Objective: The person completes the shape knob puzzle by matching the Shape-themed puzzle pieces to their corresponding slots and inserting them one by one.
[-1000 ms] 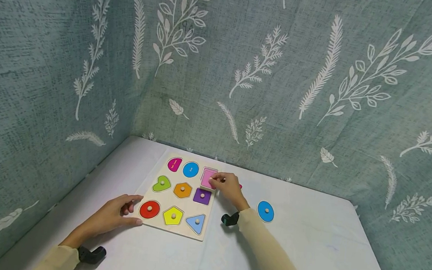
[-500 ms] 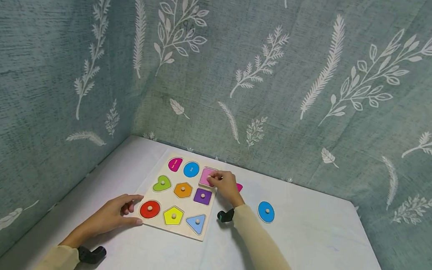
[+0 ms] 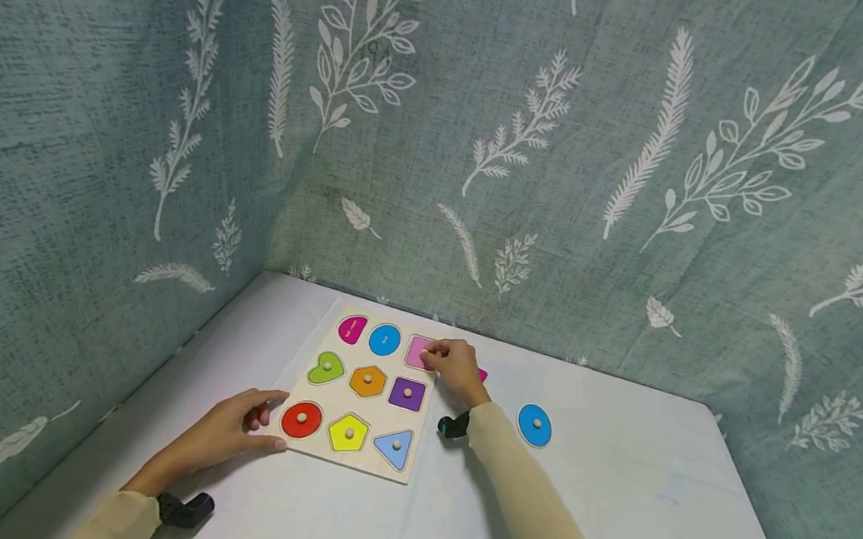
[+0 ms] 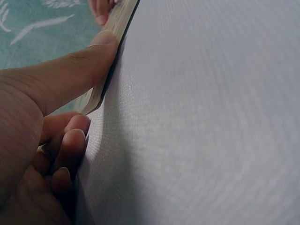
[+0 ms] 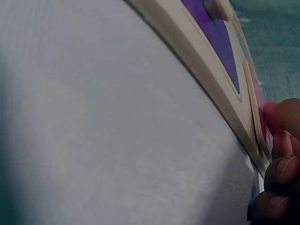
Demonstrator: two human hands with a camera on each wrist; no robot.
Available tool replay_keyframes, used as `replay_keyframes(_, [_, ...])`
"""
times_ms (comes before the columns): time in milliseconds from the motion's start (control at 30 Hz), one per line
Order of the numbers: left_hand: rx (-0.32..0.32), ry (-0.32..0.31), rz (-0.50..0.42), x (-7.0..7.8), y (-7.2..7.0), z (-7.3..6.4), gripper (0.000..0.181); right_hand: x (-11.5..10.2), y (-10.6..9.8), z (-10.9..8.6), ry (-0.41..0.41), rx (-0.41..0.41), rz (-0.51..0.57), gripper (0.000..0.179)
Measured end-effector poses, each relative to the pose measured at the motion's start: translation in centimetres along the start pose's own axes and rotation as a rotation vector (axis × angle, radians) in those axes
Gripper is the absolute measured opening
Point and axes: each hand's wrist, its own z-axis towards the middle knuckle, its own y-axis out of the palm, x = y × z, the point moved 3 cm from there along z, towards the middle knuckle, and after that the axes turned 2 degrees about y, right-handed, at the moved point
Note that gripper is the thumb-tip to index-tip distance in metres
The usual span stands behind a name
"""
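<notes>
My right hand (image 3: 458,367) pinches the knob of a pink square puzzle piece (image 3: 416,352) at the far right corner of a wooden peg puzzle board (image 3: 358,404). In the right wrist view the pink piece's edge (image 5: 255,105) stands a little proud of the board, beside the purple rectangle (image 5: 216,40). My left hand (image 3: 221,430) holds the board's near left corner, thumb on the near side and fingers at the left side. A knobbed blue round piece (image 3: 526,426) lies right of the board. Partly hidden behind the right hand is a magenta piece (image 3: 482,375).
Knobbed pieces sit in the board, among them a green heart (image 3: 319,373), a red circle (image 3: 293,423) and a yellow pentagon (image 3: 338,441). Two far recesses, magenta (image 3: 352,329) and blue (image 3: 385,340), show printed bottoms. Patterned fabric (image 3: 523,251) hangs behind the white tabletop (image 3: 635,476).
The pink square, held by the right hand, has shifted slightly and now lines up with its recess, lower than before. The left hand stays at the board corner.
</notes>
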Motion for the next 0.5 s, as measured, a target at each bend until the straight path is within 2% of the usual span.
replay_keyframes(500, [0.019, -0.015, -0.005, -0.16, 0.09, 0.01, 0.091, 0.23, 0.37, 0.98, -0.002, 0.017, -0.076, 0.015])
